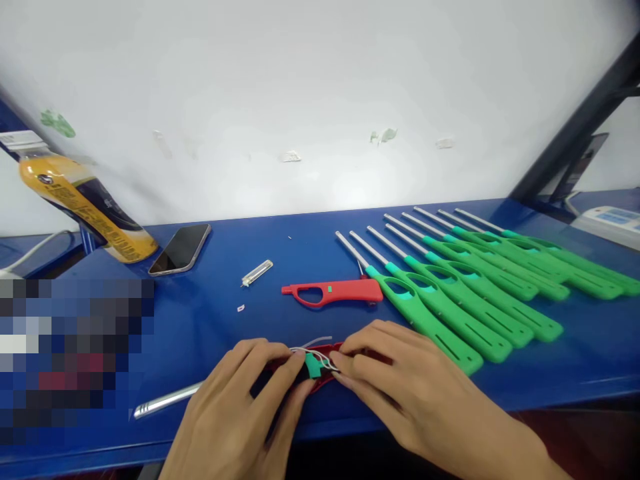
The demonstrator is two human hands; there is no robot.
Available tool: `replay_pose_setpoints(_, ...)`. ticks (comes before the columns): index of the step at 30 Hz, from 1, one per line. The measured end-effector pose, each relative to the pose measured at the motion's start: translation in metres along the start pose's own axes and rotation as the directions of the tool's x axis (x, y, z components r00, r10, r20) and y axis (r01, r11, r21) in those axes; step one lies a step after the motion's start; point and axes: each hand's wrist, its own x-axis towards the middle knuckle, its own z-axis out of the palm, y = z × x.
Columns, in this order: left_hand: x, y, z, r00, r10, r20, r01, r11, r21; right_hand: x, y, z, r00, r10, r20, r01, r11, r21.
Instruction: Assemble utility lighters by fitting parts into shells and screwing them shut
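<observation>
My left hand (pixel 240 393) is closed around the front part of an opened red gas lighter (pixel 325 385), whose metal tube (pixel 167 401) sticks out to the left. Between my hands show a green trigger piece (pixel 313 365) and thin white wires (pixel 311 351). My right hand (pixel 410 383) grips the lighter's other end, thumb and fingers pinched at the wires; what lies under the fingertips is hidden. Just beyond, a separate red casing half (pixel 350 291) rests on the table. A clear fuel tank (pixel 257 273) and a tiny pale part (pixel 241 308) lie farther left.
Several green lighters (pixel 445 333) lie in slanted rows on the right of the blue table (pixel 225 233). A phone (pixel 181 249) and a yellow-labelled bottle (pixel 90 200) are at the back left. Behind stands a white wall panel (pixel 320 100). The left corner is pixelated.
</observation>
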Motion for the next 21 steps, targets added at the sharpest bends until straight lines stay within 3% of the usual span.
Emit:
replay_pose_setpoints(8,-0.019,-0.022,-0.02,0.988,-0.122,-0.094,0.13,0.988,0.08,0.0,-0.005,-0.001,1.0,0.018,-0.005,-0.018,0.999,-0.028)
replay_pose_setpoints(15,-0.035,-0.046,-0.03,0.982,-0.146,0.115,0.128,0.979,0.157,0.001,-0.003,0.0,1.0,0.013,-0.008,-0.014,1.0,-0.02)
replay_pose_setpoints(21,-0.03,-0.042,-0.021,0.98,-0.182,0.086,0.173,0.98,0.099,0.001,-0.002,0.0,0.999,0.031,0.01,-0.031,0.999,-0.031)
